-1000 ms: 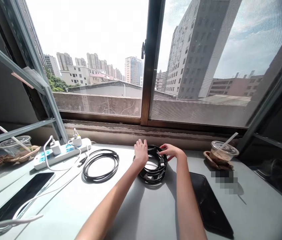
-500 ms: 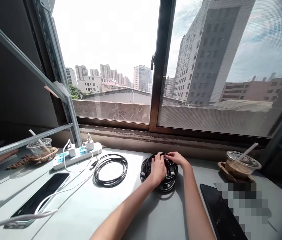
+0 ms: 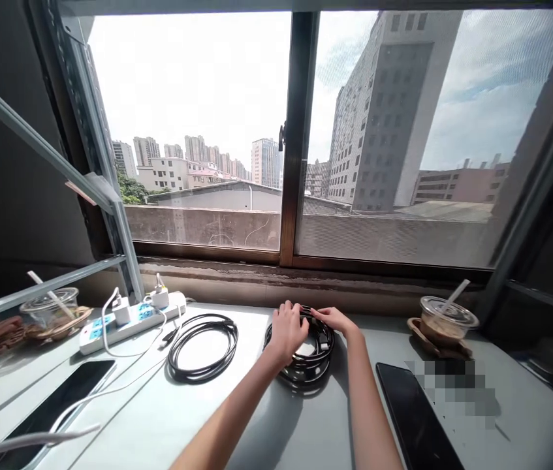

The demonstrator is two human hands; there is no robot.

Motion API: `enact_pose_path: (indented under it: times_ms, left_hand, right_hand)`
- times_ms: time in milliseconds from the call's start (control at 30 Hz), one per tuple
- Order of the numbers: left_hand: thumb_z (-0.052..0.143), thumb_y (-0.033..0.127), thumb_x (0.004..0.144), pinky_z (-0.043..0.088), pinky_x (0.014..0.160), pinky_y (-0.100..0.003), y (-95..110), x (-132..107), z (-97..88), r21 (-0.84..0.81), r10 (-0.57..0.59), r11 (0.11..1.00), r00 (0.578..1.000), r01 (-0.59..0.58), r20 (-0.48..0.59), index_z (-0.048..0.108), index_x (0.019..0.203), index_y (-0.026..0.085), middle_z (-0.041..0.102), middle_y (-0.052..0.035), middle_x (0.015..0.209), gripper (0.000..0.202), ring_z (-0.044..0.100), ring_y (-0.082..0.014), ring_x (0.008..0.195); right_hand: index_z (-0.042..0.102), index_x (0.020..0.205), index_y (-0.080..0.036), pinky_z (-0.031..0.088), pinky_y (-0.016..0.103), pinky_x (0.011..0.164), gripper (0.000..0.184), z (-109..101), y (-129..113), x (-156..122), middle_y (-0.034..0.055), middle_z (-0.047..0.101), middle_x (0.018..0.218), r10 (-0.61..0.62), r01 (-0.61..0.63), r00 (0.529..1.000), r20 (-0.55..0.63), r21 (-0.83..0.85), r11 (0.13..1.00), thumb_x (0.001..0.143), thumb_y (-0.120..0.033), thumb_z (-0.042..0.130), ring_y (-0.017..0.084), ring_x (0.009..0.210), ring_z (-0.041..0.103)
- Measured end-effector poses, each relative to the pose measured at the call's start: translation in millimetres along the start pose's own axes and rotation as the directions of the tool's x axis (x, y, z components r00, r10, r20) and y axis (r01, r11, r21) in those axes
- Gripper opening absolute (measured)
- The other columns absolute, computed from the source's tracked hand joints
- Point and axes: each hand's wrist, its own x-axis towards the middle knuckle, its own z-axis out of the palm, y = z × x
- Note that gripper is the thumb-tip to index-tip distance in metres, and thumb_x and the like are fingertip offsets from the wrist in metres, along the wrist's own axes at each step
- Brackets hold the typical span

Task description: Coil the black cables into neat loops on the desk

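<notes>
A pile of coiled black cables (image 3: 313,359) with several plugs showing lies on the pale table in front of me. My left hand (image 3: 286,331) reaches over its left side, fingers curled on the far rim of the top coil. On the far right of the pile, my right hand (image 3: 337,321) pinches the same coil between thumb and fingers. Some fingertips are hidden by the cable. Left of the pile, apart from both hands, a single coiled black cable (image 3: 173,367) lies flat with its plug end toward the power strip.
A white power strip (image 3: 134,321) with chargers and trailing white cords stands at the back left. Phones lie left (image 3: 61,405) and right (image 3: 416,418). Lidded cups stand left (image 3: 48,308) and right (image 3: 445,323). The window ledge (image 3: 237,287) bounds the table's back.
The camera view has shifted, so the scene sits further left and slightly lower. My left hand has moved from the pile's middle to its far left rim, and the coil's centre now shows.
</notes>
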Motion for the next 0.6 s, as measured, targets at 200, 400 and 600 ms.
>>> enact_pose_path:
  times_ms: [200, 400, 600]
  left_hand:
    - [0.038, 0.024, 0.086, 0.036, 0.097, -0.042, -29.5, -49.3, -12.0, -0.120, 0.010, 0.992, 0.986, -0.031, -0.168, 0.051, 0.112, 0.018, 0.052, -0.0113, 0.122, 0.029, 0.045, -0.0235, 0.119]
    - [0.038, 0.022, 0.085, 0.037, 0.097, -0.048, -77.6, -124.1, -11.8, -0.160, -0.103, 0.984, 0.974, 0.071, -0.200, 0.057, 0.098, 0.022, 0.056, -0.0102, 0.119, 0.023, 0.048, -0.0260, 0.116]
    - [0.036, 0.022, 0.083, 0.043, 0.089, -0.039, -95.4, -148.1, -33.5, -0.185, -0.294, 0.950, 0.918, 0.251, -0.267, 0.059, 0.081, 0.020, 0.060, -0.0074, 0.099, 0.023, 0.054, -0.0220, 0.100]
  right_hand:
    - [0.063, 0.106, -0.012, 0.046, 0.021, 0.068, 0.046, 0.6, -8.1, -6.3, 0.0080, 0.065, 0.091, -0.021, 0.022, 0.993, -0.120, 0.009, 1.000, 0.083, -0.050, 0.052, 0.015, 0.080, 0.061]
    - [0.052, 0.122, -0.009, 0.042, 0.033, 0.093, 0.051, -16.5, -38.0, -12.2, 0.0150, 0.059, 0.109, -0.120, 0.112, 0.917, -0.380, -0.045, 0.993, 0.079, -0.037, 0.056, 0.023, 0.103, 0.056]
    - [0.054, 0.118, -0.016, 0.045, 0.028, 0.091, 0.043, -20.4, -96.2, -45.6, 0.0096, 0.060, 0.111, -0.371, 0.412, 0.782, -0.501, -0.032, 0.911, 0.082, -0.038, 0.051, 0.017, 0.101, 0.058]
